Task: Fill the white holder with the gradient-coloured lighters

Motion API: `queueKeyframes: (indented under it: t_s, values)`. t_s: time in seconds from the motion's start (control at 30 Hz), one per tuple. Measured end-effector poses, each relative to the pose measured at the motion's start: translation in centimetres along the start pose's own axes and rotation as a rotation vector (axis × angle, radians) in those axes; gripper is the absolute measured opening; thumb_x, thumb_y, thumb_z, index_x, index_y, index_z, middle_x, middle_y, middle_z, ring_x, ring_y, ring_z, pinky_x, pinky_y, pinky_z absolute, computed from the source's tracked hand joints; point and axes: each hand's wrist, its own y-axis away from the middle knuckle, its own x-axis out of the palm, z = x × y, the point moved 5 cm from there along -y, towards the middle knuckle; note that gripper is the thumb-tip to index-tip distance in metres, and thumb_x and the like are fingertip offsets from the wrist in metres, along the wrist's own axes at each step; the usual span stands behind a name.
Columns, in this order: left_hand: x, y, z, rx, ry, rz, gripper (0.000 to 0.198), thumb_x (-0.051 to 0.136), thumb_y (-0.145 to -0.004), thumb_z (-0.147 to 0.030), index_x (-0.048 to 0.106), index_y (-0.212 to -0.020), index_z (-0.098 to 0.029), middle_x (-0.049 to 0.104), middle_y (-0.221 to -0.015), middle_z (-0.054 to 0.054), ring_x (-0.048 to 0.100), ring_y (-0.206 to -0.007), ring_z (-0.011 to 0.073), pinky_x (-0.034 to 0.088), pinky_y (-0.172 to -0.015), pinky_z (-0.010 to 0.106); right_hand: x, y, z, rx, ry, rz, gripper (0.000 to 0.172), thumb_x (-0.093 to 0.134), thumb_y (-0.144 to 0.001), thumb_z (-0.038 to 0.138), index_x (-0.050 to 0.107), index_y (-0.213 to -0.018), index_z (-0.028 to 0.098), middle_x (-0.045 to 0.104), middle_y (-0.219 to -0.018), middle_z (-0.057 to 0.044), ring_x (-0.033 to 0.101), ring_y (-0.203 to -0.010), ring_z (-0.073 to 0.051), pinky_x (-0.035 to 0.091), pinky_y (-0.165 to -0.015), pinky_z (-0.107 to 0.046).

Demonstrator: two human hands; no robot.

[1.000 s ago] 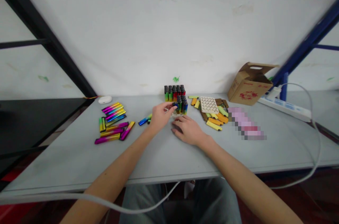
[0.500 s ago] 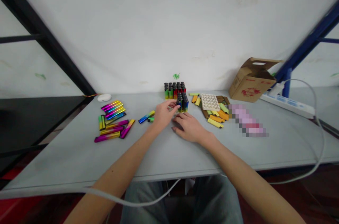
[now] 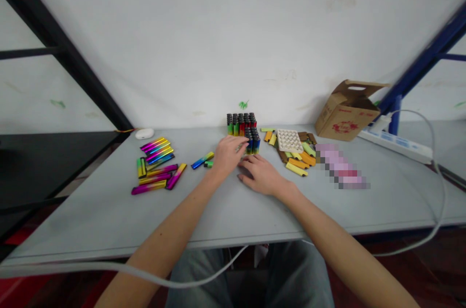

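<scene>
My left hand (image 3: 228,155) reaches forward with its fingertips against the left side of a small group of upright lighters (image 3: 252,144). Whether it grips one of them, I cannot tell. That group stands in front of a larger block of upright lighters (image 3: 241,124) with black tops and multicoloured bodies. My right hand (image 3: 260,176) lies on the grey table (image 3: 109,220) just below the group, fingers curled and empty. Two loose lighters (image 3: 202,160) lie left of my left hand.
Metallic gradient lighter bodies (image 3: 156,165) lie to the left. Yellow, orange and brown pieces (image 3: 296,157) surround a white perforated tray (image 3: 290,140) to the right. Beyond them stand a cardboard box (image 3: 347,111) and a power strip (image 3: 395,146). A white cable crosses the table's near edge.
My left hand has shifted slightly right and now presses closer against the front lighter group. My right hand has barely moved. The view has tilted slightly.
</scene>
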Motion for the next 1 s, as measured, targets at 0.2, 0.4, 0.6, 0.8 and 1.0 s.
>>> queueKeyframes:
  t_s: [0.2,0.4,0.6,0.8,1.0]
  values:
    - [-0.2,0.3,0.2,0.069,-0.058,0.013,0.028,0.048,-0.091,-0.017,0.068,-0.109,-0.019,0.068,-0.1,0.007,0.058,-0.099,0.0216,0.047,-0.092,0.038,-0.1,0.0,-0.1,-0.003,-0.011,0.007,0.033,0.054,-0.09,0.031,0.064,-0.114,0.011,0.062,-0.111,-0.015,0.052,-0.108,-0.025,0.039,-0.098,-0.039]
    - [-0.5,0.6,0.2,0.135,-0.072,0.063,0.037,0.042,-0.088,-0.01,0.065,-0.116,-0.019,0.063,-0.11,0.008,0.054,-0.107,0.0217,0.044,-0.098,0.038,-0.3,0.1,-0.1,-0.015,-0.011,0.006,0.032,0.053,-0.091,0.031,0.064,-0.112,0.011,0.062,-0.111,-0.015,0.053,-0.107,-0.025,0.04,-0.097,-0.039]
    - [-3.3,1.2,3.5,0.063,-0.037,0.048,0.038,0.039,-0.093,-0.021,0.053,-0.128,-0.017,0.061,-0.122,0.01,0.053,-0.115,0.0229,0.042,-0.103,0.042,-0.1,0.2,-0.2,-0.039,-0.018,0.005,0.033,0.053,-0.091,0.031,0.063,-0.115,0.011,0.062,-0.115,-0.015,0.053,-0.11,-0.025,0.041,-0.098,-0.04]
    - [-7.0,3.2,8.3,0.006,-0.121,0.04,0.023,0.046,-0.089,-0.025,0.067,-0.096,-0.019,0.068,-0.097,0.006,0.061,-0.097,0.0238,0.048,-0.092,0.04,-0.6,0.3,0.9,-0.084,-0.143,-0.135,0.04,0.051,-0.092,0.031,0.056,-0.127,0.014,0.05,-0.138,-0.017,0.046,-0.127,-0.025,0.037,-0.106,-0.043]
    - [-6.8,3.9,7.7,0.027,-0.105,0.129,0.021,0.052,-0.087,-0.03,0.07,-0.094,-0.022,0.07,-0.095,0.006,0.062,-0.094,0.0234,0.049,-0.09,0.04,0.7,0.1,2.6,-0.235,-0.183,-0.042,0.056,0.047,-0.094,0.041,0.039,-0.143,0.015,0.045,-0.146,-0.014,0.033,-0.14,-0.025,0.03,-0.112,-0.044]
